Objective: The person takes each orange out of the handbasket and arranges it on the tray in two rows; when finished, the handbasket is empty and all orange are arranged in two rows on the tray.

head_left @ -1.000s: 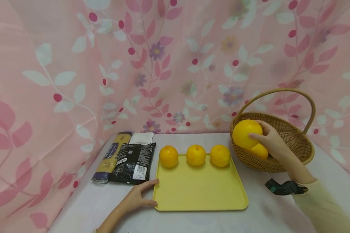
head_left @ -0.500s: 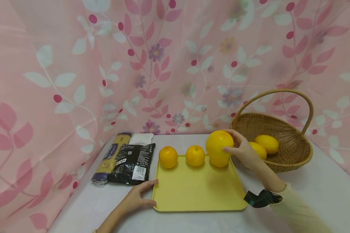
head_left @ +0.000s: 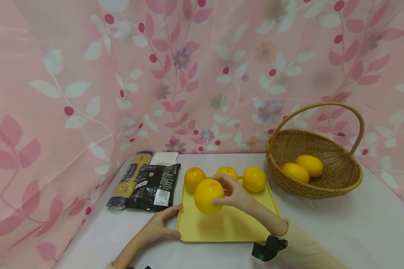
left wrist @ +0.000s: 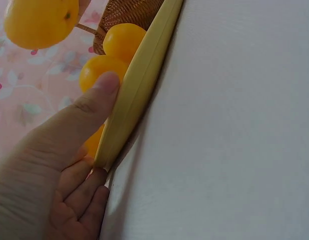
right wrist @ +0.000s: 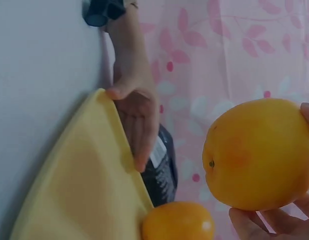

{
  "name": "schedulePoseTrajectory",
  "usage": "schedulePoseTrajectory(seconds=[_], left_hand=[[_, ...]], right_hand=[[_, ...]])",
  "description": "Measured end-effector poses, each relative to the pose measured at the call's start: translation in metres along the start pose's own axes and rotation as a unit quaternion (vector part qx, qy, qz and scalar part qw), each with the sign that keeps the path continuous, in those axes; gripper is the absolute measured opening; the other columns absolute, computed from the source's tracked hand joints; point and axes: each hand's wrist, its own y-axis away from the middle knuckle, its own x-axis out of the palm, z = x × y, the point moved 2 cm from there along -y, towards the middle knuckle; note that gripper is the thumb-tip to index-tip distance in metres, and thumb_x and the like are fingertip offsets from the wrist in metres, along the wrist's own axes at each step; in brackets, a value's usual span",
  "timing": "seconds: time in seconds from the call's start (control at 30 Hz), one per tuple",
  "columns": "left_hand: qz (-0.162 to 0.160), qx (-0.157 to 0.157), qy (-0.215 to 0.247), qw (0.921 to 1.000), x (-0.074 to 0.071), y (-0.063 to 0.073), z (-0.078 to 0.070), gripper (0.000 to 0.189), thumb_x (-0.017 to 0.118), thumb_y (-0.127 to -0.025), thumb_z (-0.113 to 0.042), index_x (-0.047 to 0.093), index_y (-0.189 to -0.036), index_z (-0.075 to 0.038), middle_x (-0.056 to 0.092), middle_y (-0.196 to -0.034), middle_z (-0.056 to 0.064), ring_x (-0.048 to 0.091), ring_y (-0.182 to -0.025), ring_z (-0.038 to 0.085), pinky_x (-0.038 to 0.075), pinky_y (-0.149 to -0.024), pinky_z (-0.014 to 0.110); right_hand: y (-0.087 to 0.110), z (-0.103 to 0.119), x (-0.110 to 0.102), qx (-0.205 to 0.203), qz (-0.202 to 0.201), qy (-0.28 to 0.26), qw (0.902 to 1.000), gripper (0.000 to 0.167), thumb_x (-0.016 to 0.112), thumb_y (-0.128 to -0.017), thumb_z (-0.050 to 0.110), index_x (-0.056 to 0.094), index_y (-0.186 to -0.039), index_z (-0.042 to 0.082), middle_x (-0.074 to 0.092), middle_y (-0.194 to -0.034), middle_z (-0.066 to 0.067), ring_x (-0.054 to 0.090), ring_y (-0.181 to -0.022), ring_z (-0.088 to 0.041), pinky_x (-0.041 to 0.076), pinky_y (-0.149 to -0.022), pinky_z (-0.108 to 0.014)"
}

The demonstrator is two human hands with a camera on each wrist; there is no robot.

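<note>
My right hand [head_left: 235, 196] grips an orange [head_left: 206, 201] above the yellow tray [head_left: 235, 228], thumb on its near side and fingers behind. In the right wrist view that orange [right wrist: 259, 155] is held at the right edge, its stem end facing left. Three more oranges stand along the tray's far edge: left [head_left: 194, 179], middle [head_left: 227, 171], partly covered by my right hand, and right [head_left: 254, 179]. My left hand [head_left: 158, 226] rests against the tray's left edge with thumb and fingers spread. The left wrist view has the thumb [left wrist: 102, 95] touching the rim.
A wicker basket [head_left: 323, 190] with a tall handle stands tilted at the right, holding two yellow oval fruits [head_left: 295, 173]. At the left lie a black packet [head_left: 153, 188], a yellow and purple pack [head_left: 131, 179] and a white packet [head_left: 165, 158]. A floral curtain [head_left: 202, 74] hangs behind.
My right hand has carried the orange from the basket leftward, past the right-hand orange, to above the tray's left half. My left hand stays at the tray's edge.
</note>
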Motion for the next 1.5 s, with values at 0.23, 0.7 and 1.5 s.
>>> schedulePoseTrajectory(seconds=[0.23,0.7,1.5], left_hand=[[-0.001,-0.001,-0.007,1.0,0.001,-0.004,0.002,0.084,0.08,-0.063,-0.024,0.039,-0.131,0.004,0.04,-0.134,0.016,0.041,-0.118,0.03,0.033,-0.1,0.027],[0.015,-0.002,-0.03,0.9994,0.0,-0.005,-0.001,0.089,0.08,-0.063,-0.03,0.037,-0.132,0.003,0.034,-0.137,0.015,0.039,-0.12,0.028,0.026,-0.102,0.024],[0.003,-0.009,-0.029,0.9995,-0.001,-0.001,0.002,0.086,0.08,-0.062,-0.032,0.04,-0.131,-0.001,0.037,-0.137,0.011,0.04,-0.12,0.028,0.027,-0.103,0.028]], right_hand=[[-0.006,-0.022,0.024,0.028,0.031,0.028,0.9987,0.052,0.074,-0.074,0.013,0.048,-0.118,0.001,0.051,-0.113,-0.008,0.051,-0.096,-0.024,0.048,-0.086,-0.035],[-0.003,-0.051,0.04,0.05,0.04,0.029,0.9975,0.056,0.075,-0.07,0.005,0.045,-0.117,-0.002,0.05,-0.111,-0.007,0.051,-0.099,-0.021,0.046,-0.089,-0.03],[0.006,-0.041,0.031,0.072,0.084,0.119,0.9867,0.08,0.076,-0.072,0.024,0.033,-0.134,-0.002,0.035,-0.136,-0.016,0.033,-0.124,-0.024,0.032,-0.101,-0.039]])
